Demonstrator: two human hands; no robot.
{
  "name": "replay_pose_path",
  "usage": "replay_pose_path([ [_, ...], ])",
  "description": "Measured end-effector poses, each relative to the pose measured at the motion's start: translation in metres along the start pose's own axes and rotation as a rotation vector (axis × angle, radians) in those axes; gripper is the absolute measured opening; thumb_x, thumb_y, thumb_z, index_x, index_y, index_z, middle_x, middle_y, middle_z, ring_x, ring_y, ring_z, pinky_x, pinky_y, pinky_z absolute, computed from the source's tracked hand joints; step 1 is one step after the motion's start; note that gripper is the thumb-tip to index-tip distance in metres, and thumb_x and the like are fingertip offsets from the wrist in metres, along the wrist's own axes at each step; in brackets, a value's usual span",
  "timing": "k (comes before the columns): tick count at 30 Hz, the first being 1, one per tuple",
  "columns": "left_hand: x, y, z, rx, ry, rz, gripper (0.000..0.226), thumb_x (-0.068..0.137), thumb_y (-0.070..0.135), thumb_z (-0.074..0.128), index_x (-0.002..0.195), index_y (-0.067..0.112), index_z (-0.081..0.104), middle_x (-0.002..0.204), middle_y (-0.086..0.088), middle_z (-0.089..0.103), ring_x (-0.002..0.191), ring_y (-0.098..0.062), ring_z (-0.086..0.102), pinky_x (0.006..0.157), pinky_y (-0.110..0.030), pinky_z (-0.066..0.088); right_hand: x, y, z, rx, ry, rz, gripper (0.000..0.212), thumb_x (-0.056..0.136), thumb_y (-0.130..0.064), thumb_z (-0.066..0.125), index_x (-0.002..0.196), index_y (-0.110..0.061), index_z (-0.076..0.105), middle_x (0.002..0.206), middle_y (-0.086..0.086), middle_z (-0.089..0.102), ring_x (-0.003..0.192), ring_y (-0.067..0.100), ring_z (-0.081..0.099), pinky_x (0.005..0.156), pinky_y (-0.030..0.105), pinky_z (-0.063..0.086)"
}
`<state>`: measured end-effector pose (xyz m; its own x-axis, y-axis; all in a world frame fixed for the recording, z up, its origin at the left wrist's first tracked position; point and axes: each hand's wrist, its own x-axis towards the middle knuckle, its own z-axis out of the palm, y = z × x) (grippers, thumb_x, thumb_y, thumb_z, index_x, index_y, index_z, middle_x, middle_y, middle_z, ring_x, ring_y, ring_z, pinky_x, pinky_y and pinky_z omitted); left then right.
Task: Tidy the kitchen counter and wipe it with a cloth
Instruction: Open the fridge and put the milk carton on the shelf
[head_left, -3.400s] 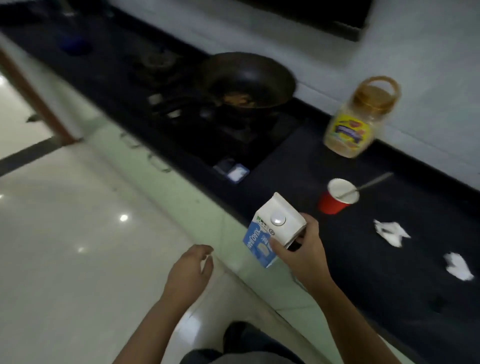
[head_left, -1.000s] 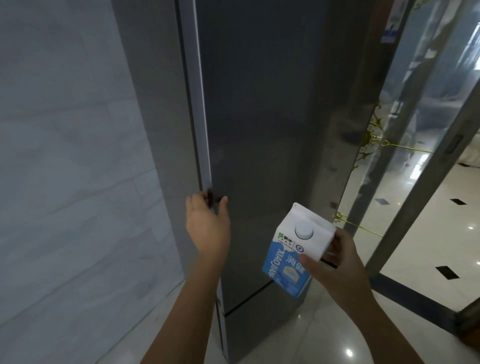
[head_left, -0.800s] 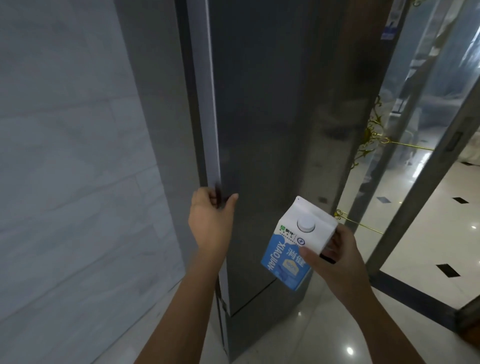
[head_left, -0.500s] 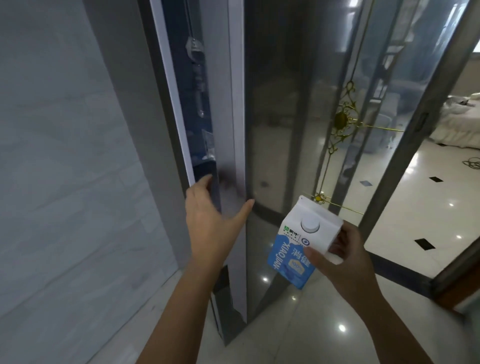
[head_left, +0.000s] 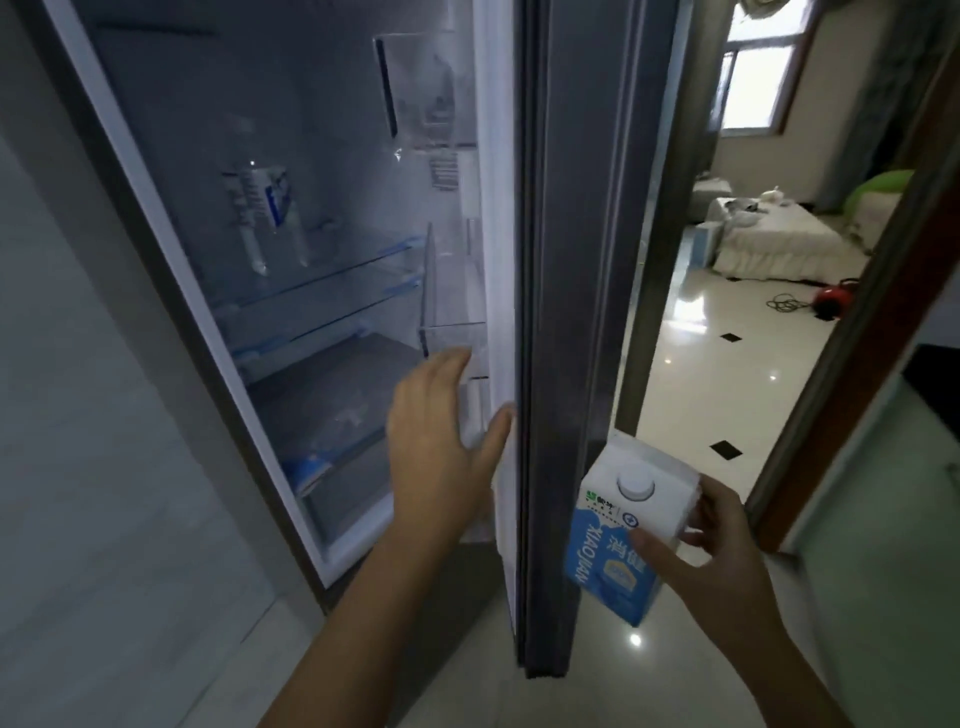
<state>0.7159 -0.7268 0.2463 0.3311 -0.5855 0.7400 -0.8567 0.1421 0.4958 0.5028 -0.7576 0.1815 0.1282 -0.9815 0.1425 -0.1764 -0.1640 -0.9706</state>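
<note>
Glossy floor (head_left: 691, 374) and a bright room are seen through the doorway at the right of the frame, while the fridge (head_left: 156, 291) fills the left and centre. Its door (head_left: 561, 312), shut a second ago and barely cracked half a second ago, is now swung wide: it is seen edge-on down the middle of the frame, and the interior is exposed. The left hand (head_left: 447, 447) is held open at lower centre, fingers straight, against the door's inner edge; nothing is gripped by it. The carton (head_left: 613, 540) is gripped by the right hand (head_left: 722, 566) at lower right, tilted, cap uppermost, outside the fridge and just right of the door. Bottles (head_left: 262, 208) are seen on a glass shelf (head_left: 322, 280) at upper left. With the door open, the way is judged clear for the carton to be put away. The counter is out of view and no cloth is held, so the wiping is judged to lie ahead.
</note>
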Motion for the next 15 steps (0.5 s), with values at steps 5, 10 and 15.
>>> replay_pose_path([
  [5,0.037,0.017,0.035,0.105,-0.101,0.139,0.051,0.081,0.039,0.048,0.119,0.006,0.056,0.12,-0.015,0.06,0.113,-0.028,0.052,0.096,-0.038,0.037,-0.012,0.0,-0.048,0.055,0.131,-0.021,0.055,0.071,-0.002,0.073,0.111,-0.023,0.042,0.102,-0.006,0.055,0.093,0.016,0.052,0.062,0.014,0.046],
  [10,0.054,0.043,0.072,0.079,-0.246,0.262,0.042,0.082,0.034,0.054,0.114,0.007,0.06,0.115,-0.014,0.064,0.106,-0.032,0.06,0.091,-0.044,0.043,-0.013,0.005,-0.074,0.053,0.211,-0.027,0.057,0.068,-0.008,0.076,0.103,-0.038,0.042,0.102,-0.017,0.053,0.092,0.008,0.053,0.071,0.02,0.047],
  [15,0.068,0.07,0.11,0.077,-0.355,0.332,0.042,0.081,0.028,0.059,0.118,0.007,0.056,0.12,-0.015,0.061,0.108,-0.033,0.057,0.091,-0.041,0.043,-0.01,0.003,-0.087,0.012,0.244,0.016,0.056,0.068,-0.019,0.078,0.106,-0.037,0.041,0.107,-0.009,0.057,0.102,0.016,0.054,0.083,0.04,0.053],
])
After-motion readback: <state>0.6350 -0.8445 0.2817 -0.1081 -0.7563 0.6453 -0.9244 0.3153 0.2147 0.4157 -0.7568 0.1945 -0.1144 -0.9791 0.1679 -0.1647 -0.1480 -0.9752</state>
